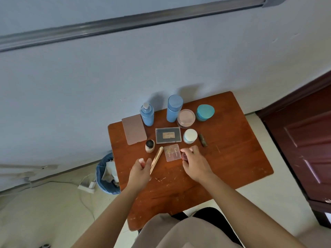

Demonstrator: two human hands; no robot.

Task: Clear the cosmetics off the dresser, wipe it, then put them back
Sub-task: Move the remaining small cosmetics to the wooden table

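Note:
Cosmetics lie on a small brown wooden dresser top [232,158]: two blue bottles [174,108], a pink jar [186,118], a teal jar [205,112], a white jar [190,136], a pink flat palette [134,129], a dark compact case [168,135], a clear small palette [172,152], a gold tube [156,159], a brown stick [202,140] and a black-topped sponge holder [150,145]. My left hand [140,173] pinches a small pink-capped item [142,161]. My right hand [196,163] curls round a small red round pot [184,156] beside the clear palette.
A blue-lined waste bin [107,176] with paper stands left of the dresser against the wall. A power strip and cable [87,186] lie on the floor. A dark red door [304,149] stands at the right. My lap is at the near edge.

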